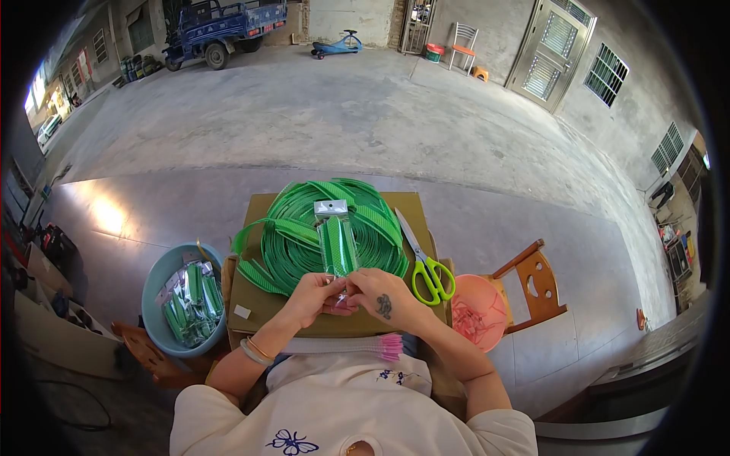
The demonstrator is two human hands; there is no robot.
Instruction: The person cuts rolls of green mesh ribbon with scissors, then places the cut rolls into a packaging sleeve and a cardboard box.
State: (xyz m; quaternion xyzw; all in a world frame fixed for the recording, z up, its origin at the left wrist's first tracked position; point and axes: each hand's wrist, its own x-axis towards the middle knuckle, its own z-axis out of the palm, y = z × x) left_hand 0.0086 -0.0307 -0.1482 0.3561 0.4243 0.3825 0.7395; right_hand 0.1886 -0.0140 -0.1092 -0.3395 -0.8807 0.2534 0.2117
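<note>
A clear plastic bag (339,245) with a folded green strap inside and a silver header at its top stands out over a large coil of green strapping (283,254). My left hand (315,296) is closed at the bag's lower end, fingers pinching it. Against it, my right hand (379,292) is also closed on that same lower end. The fingers partly hide what lies between them. Right of the coil, scissors with lime-green handles (433,281) lie with their blades pointing away. Near my lap is a bundle of thin clear strips with pink ends (389,346).
The coil rests on a cardboard-topped work surface (411,204). At the left, a blue basin (154,319) holds several filled bags. A pink basin (498,295) with pink scraps sits on the right, beside a wooden chair (538,285). Farther off stands a blue cargo tricycle (228,26).
</note>
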